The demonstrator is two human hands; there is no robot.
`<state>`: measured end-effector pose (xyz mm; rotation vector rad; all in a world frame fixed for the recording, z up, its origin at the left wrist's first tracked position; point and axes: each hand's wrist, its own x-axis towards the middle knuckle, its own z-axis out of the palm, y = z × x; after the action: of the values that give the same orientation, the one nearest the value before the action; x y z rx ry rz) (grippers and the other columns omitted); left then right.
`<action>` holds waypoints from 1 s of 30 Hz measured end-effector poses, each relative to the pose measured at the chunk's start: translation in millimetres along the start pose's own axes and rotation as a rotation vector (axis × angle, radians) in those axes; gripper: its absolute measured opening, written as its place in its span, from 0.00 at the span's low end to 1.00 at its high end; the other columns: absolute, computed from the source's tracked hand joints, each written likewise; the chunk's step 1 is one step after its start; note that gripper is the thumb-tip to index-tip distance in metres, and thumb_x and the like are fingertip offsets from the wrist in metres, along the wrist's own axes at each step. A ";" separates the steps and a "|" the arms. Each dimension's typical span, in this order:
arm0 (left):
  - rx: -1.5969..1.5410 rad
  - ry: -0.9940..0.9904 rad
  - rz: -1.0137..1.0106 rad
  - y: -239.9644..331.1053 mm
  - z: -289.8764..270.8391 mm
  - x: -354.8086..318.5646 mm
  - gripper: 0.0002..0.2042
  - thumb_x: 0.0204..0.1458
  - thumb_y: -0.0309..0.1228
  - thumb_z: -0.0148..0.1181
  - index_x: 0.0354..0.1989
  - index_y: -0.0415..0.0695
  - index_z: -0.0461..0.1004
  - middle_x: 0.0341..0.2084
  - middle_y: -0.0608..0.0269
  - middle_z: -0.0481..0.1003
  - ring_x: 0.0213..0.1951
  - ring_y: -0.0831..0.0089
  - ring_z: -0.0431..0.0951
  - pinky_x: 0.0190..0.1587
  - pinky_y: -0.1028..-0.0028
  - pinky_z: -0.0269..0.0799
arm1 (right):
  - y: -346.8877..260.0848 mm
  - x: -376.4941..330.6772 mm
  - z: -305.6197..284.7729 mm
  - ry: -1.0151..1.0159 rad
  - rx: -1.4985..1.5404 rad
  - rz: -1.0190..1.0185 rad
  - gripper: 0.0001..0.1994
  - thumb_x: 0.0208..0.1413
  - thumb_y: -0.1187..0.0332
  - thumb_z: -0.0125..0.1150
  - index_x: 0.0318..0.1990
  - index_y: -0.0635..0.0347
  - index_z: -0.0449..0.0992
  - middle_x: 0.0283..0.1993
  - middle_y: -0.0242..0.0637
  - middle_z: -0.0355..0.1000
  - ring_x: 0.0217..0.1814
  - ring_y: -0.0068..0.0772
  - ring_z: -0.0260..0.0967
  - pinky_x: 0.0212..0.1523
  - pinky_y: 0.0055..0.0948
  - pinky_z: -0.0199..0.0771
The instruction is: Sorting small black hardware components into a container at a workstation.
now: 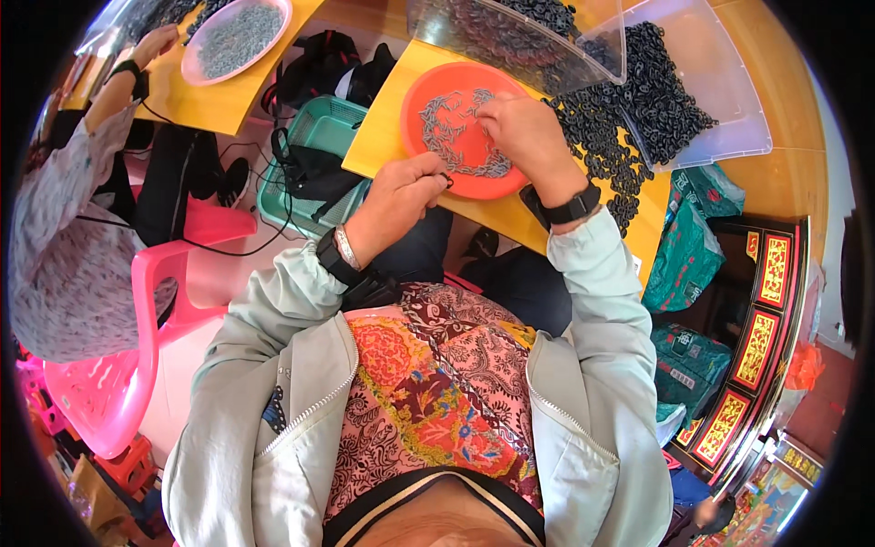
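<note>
Head view is showing the left hand [394, 202] closing its fingertips on a small black ring [448, 180], just beside the rim of the orange plate [428, 91]. The right hand [519, 128] is resting with curled fingers on grey metal screws [447, 123] inside this plate, near the pile of black rubber rings [629, 137] on the yellow table [387, 109].

Bright colours on a yellow table [394, 109]

Orange-red plate [428, 91] of grey metal bits [437, 128], black rings [629, 109] heaped beside — pale jacket [273, 365] over a red-and-pink paisley shirt [428, 383]; pink chair [118, 383].
</note>
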<state>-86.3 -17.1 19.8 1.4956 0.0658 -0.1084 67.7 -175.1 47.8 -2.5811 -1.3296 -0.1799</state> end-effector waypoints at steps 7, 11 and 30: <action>0.007 0.003 0.002 -2.5 0.2 0.8 0.07 0.51 0.30 0.46 0.25 0.42 0.67 0.18 0.71 0.65 0.20 0.84 0.64 0.23 0.83 0.59 | 2.1 11.1 8.6 -0.043 -0.273 -0.218 0.06 0.45 0.71 0.52 0.28 0.56 0.77 0.29 0.40 0.72 0.32 0.43 0.71 0.32 0.38 0.71; -0.031 0.019 -0.022 -0.9 -0.4 -0.7 0.07 0.51 0.31 0.47 0.24 0.42 0.66 0.17 0.71 0.65 0.19 0.84 0.65 0.22 0.83 0.59 | -2.6 14.4 7.7 -0.056 -0.303 -0.239 0.07 0.44 0.73 0.50 0.27 0.59 0.76 0.28 0.42 0.72 0.32 0.43 0.72 0.32 0.38 0.71; -0.126 0.008 -0.037 1.9 2.7 0.9 0.07 0.52 0.32 0.48 0.25 0.45 0.68 0.17 0.72 0.67 0.18 0.85 0.66 0.21 0.85 0.57 | -0.9 -12.0 -7.4 0.007 0.432 0.304 0.05 0.45 0.72 0.57 0.30 0.63 0.75 0.27 0.38 0.74 0.26 0.29 0.71 0.28 0.25 0.71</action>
<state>-85.3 -19.8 21.8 1.3695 0.1052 -0.1262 60.0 -186.0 52.5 -2.3600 -0.8415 0.1376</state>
